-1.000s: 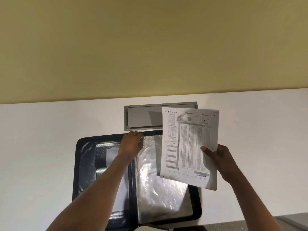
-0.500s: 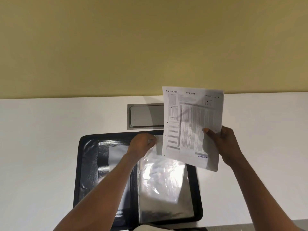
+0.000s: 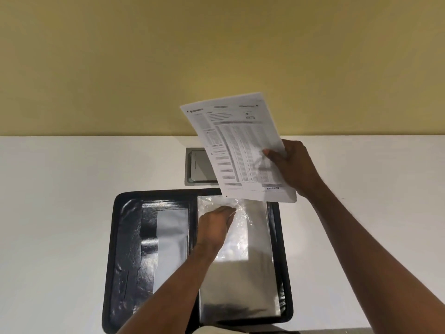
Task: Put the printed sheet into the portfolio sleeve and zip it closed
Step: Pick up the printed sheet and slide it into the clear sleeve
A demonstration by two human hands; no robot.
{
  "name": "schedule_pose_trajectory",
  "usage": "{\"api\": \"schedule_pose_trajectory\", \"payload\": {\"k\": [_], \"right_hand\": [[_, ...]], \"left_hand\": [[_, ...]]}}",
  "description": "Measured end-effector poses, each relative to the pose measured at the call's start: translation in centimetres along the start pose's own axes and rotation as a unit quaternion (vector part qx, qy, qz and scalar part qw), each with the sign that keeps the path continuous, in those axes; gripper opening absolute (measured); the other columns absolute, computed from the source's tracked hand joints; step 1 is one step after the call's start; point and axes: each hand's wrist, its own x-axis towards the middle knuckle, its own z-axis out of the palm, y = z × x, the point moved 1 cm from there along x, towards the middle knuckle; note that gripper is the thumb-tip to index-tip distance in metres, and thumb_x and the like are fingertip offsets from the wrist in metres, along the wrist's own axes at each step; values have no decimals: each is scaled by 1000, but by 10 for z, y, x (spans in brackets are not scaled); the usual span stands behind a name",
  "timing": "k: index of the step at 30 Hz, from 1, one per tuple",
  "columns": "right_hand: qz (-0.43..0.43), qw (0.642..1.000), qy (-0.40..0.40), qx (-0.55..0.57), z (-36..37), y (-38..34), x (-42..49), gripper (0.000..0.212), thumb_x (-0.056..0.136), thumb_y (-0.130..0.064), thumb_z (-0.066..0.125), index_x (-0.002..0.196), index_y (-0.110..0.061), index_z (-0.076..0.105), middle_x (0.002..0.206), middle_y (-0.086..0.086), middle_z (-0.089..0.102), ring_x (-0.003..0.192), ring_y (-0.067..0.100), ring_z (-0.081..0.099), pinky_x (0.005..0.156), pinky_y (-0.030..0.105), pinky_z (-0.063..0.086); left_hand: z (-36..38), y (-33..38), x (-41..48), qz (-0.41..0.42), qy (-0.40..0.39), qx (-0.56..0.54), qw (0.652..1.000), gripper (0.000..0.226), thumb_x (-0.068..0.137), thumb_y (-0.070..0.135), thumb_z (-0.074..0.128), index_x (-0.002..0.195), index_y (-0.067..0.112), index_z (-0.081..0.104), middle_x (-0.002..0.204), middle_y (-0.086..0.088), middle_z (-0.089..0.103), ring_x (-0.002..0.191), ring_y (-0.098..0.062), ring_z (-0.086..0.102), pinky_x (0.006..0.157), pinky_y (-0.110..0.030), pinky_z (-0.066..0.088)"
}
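Note:
A black zip portfolio (image 3: 125, 249) lies open flat on the white table. Its right half carries a clear plastic sleeve (image 3: 255, 261). My left hand (image 3: 214, 227) pinches the sleeve's top edge near its upper left and lifts the plastic a little. My right hand (image 3: 296, 167) holds the printed sheet (image 3: 236, 145) by its right edge. The sheet hangs tilted in the air, its lower edge just above the sleeve's top.
A grey cable hatch (image 3: 199, 169) is set into the white table (image 3: 60, 201) behind the portfolio, partly hidden by the sheet. A yellow wall (image 3: 216, 56) rises at the table's far edge. The table's near edge runs at the bottom right.
My right hand has raised the sheet and tilted it counter-clockwise. My left hand has slid right along the sleeve's top edge and taken hold of the plastic.

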Motion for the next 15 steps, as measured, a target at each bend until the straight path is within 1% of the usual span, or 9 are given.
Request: {"api": "schedule_pose_trajectory", "payload": {"k": [1, 2, 3, 4, 6, 9, 11, 13, 15], "right_hand": [[-6, 1000, -10, -15, 5, -1, 2, 26, 91, -40, 68, 82, -16, 74, 77, 8, 75, 68, 26, 71, 68, 44, 58], [-16, 999, -21, -23, 10, -3, 3, 23, 93, -36, 69, 86, -16, 76, 78, 6, 75, 69, 22, 72, 68, 40, 58], [-28, 999, -30, -32, 14, -5, 4, 20, 94, -31, 69, 90, -12, 76, 75, 1, 73, 67, 12, 69, 65, 28, 55], [-38, 997, -37, -48, 17, -7, 4, 19, 95, -27, 69, 91, -9, 75, 71, -6, 67, 62, 2, 64, 60, 14, 47], [-42, 994, -50, -83, 25, -8, 5, 13, 96, -24, 68, 87, -15, 71, 66, -15, 57, 57, -3, 55, 56, 6, 38], [-30, 993, -78, -83, 35, -3, 9, 24, 96, -24, 69, 74, -21, 60, 61, -7, 56, 52, 2, 51, 52, 11, 35], [-27, 992, -96, -75, 42, -2, 12, 29, 96, -22, 69, 70, -26, 58, 60, -6, 55, 49, 2, 51, 51, 13, 34], [-29, 990, -112, -75, 47, -2, 15, 16, 96, -22, 69, 80, -18, 68, 67, 2, 63, 56, 10, 59, 55, 21, 40], [-24, 990, -123, -63, 51, 1, 22, 17, 97, -23, 68, 98, -7, 73, 80, 15, 71, 64, 27, 65, 59, 30, 44]], "left_hand": [[1, -1, 0, -1, 1, 1, 1000, 22, 94, 29, 65, 110, 23, 80, 113, 7, 78, 100, -12, 75, 81, -32, 63], [1, -2, 0, 0, 2, 3, 1000, 23, 94, 29, 65, 110, 24, 80, 113, 8, 78, 100, -11, 75, 80, -32, 63], [1, -2, 0, 3, 4, 7, 1000, 22, 94, 29, 65, 110, 25, 80, 113, 9, 78, 99, -11, 75, 80, -32, 63], [1, -2, 0, 7, 7, 12, 1000, 21, 93, 28, 66, 110, 25, 80, 112, 9, 78, 99, -11, 75, 79, -32, 63], [2, -2, 1, 17, 8, 18, 1000, 19, 92, 25, 69, 108, 25, 80, 110, 9, 78, 96, -12, 76, 76, -31, 63], [2, 0, 3, 17, 2, 16, 1000, 18, 93, 23, 69, 108, 24, 78, 110, 8, 78, 91, -15, 76, 73, -33, 63], [2, 1, 4, 10, -10, 25, 1000, 17, 92, 21, 68, 106, 24, 77, 109, 8, 78, 86, -18, 76, 67, -35, 62], [3, 4, 6, 2, -25, 55, 998, 15, 89, 16, 70, 100, 24, 76, 104, 9, 76, 78, -21, 74, 59, -35, 59], [3, 9, 8, -10, -37, 72, 997, 12, 89, 17, 67, 96, 25, 73, 101, 9, 73, 75, -22, 71, 57, -35, 56]]}}
